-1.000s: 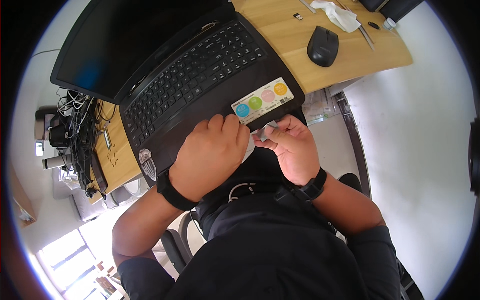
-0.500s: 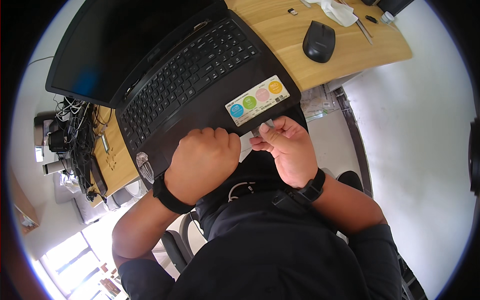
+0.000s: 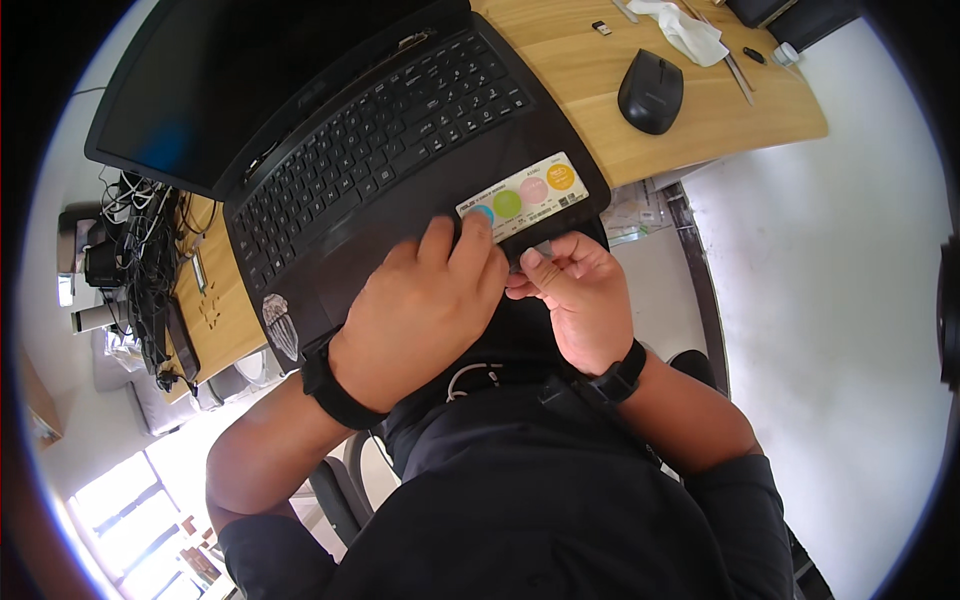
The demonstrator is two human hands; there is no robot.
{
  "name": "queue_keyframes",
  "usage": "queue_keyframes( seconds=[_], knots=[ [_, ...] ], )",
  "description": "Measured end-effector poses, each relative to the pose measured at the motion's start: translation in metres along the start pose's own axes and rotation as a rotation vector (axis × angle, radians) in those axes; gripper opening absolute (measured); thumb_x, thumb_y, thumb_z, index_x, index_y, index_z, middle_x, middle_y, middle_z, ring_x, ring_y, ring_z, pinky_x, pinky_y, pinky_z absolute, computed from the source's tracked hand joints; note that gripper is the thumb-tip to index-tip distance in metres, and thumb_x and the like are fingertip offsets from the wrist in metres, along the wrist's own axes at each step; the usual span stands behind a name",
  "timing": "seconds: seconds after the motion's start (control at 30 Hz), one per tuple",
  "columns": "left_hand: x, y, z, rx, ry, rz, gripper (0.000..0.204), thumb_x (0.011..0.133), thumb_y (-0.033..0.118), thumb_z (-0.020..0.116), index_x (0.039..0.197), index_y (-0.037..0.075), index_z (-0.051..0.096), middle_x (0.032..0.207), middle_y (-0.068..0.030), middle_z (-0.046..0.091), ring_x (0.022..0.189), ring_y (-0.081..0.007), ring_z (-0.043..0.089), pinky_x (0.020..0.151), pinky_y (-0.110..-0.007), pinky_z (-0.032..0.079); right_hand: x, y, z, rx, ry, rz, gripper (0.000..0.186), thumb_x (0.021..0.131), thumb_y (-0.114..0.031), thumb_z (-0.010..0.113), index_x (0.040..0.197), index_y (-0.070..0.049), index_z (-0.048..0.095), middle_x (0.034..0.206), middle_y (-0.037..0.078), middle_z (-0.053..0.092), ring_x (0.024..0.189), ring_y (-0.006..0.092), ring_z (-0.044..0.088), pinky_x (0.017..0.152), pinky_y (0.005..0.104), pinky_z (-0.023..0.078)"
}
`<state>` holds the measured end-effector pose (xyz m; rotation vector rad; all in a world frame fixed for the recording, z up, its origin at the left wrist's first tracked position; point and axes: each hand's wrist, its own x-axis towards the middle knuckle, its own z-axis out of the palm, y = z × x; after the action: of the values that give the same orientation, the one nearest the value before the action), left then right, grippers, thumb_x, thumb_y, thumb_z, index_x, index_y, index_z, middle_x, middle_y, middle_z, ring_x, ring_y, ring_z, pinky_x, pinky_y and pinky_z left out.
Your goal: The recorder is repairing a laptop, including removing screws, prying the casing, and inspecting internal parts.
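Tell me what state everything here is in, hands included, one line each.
Laptop: open, screen dark
Label: partly covered by the left hand
Left hand: fingers bent, any hold hidden
Right hand: pinching a small grey piece
Small grey piece: partly hidden
Mouse: untouched
White tissue: crumpled
Cables: tangled

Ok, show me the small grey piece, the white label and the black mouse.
Small grey piece point(image 3: 544, 247): head view, its visible upper end.
White label point(image 3: 523, 197): head view, middle of its printed face.
Black mouse point(image 3: 651, 93): head view, middle of its top.
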<state>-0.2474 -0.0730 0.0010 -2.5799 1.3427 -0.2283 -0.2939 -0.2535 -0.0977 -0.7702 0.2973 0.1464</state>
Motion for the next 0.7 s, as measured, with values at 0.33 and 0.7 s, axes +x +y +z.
queue_keyframes(
  seconds=[0.33, 0.7],
  knots=[
    [0.016, 0.000, 0.006, -0.054, -0.178, -0.152, 0.086, 0.075, 0.014, 0.075, 0.151, -0.013, 0.044, 0.151, -0.0388, 0.048, 0.139, -0.0485, 0.054, 0.113, -0.045, 0.049, 0.013, 0.012, -0.015, -0.004, -0.114, -0.072, 0.011, 0.100, 0.001, 0.071, 0.100, -0.004, 0.062, 0.093, 0.014, 0.075, 0.085, 0.0299, 0.078, 0.079, 0.0401, 0.066],
    [0.020, 0.003, 0.003, -0.037, -0.204, -0.152, 0.084, 0.075, 0.016, 0.076, 0.148, -0.013, 0.047, 0.144, -0.0417, 0.054, 0.133, -0.0473, 0.060, 0.104, -0.043, 0.056, 0.005, -0.013, -0.011, 0.033, -0.028, -0.004, 0.014, 0.097, -0.002, 0.075, 0.099, 0.000, 0.062, 0.094, 0.015, 0.075, 0.083, 0.0266, 0.078, 0.080, 0.0369, 0.065]
  ],
)
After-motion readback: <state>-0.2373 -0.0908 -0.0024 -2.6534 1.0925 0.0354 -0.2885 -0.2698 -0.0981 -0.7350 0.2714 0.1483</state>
